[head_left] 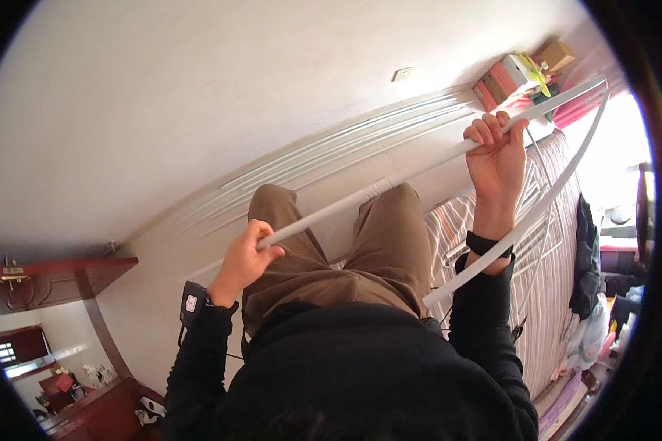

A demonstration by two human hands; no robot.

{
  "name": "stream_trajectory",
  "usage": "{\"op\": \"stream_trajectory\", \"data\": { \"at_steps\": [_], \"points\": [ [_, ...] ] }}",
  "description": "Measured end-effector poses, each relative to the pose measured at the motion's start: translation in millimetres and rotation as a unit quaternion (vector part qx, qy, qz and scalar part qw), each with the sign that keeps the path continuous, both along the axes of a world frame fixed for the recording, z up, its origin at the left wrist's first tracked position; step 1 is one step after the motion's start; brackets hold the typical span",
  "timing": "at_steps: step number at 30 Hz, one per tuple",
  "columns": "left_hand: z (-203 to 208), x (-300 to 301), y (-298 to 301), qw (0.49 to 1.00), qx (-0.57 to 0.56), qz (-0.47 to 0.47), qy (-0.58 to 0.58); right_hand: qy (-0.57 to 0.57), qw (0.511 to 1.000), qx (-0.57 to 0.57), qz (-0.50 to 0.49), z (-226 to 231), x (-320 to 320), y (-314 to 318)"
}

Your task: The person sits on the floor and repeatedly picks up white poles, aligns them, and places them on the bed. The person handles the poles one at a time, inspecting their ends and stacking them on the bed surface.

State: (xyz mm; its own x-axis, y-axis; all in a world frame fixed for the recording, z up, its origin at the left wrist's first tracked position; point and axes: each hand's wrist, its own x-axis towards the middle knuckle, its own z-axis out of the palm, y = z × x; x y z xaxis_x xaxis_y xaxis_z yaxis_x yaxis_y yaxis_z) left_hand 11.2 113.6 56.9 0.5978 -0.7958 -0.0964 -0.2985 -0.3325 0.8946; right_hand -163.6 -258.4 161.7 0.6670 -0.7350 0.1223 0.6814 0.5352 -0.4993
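A long white tube (327,211) slants across in front of my knees, with a visible joint near its middle. My left hand (243,259) is closed round its lower left end. Farther along, toward the upper right, my right hand (499,151) wraps its fingers round the same tube. At the far right tip a second white tube (563,187) meets the first at a sharp corner. It runs back toward me, passing over my right forearm, and its near end hangs beside my right thigh.
Several thin white tubes (331,156) lie along the wall. To my right, a striped bed (478,220) holds more white tubes joined in frames. Boxes (509,79) stand at the far right by a bright window. A dark red cabinet (107,404) stands at the lower left.
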Motion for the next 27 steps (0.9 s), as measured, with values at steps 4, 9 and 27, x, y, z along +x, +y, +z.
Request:
{"op": "stream_trajectory", "data": {
  "at_steps": [4, 9, 27],
  "points": [
    [-6.8, 5.9, -6.1, 0.988, -0.062, 0.057, -0.127, 0.005, 0.999, 0.010, -0.033, 1.1, 3.3, 2.2],
    [-13.1, 15.0, -3.1, 0.996, -0.001, -0.017, -0.093, -0.021, 0.999, -0.015, -0.021, 6.4, 4.9, 4.5],
    [-12.1, -0.4, 3.4, 0.995, -0.061, 0.051, -0.052, -0.023, 1.000, 0.008, -0.017, 0.8, 9.6, 1.5]
  ]
}}
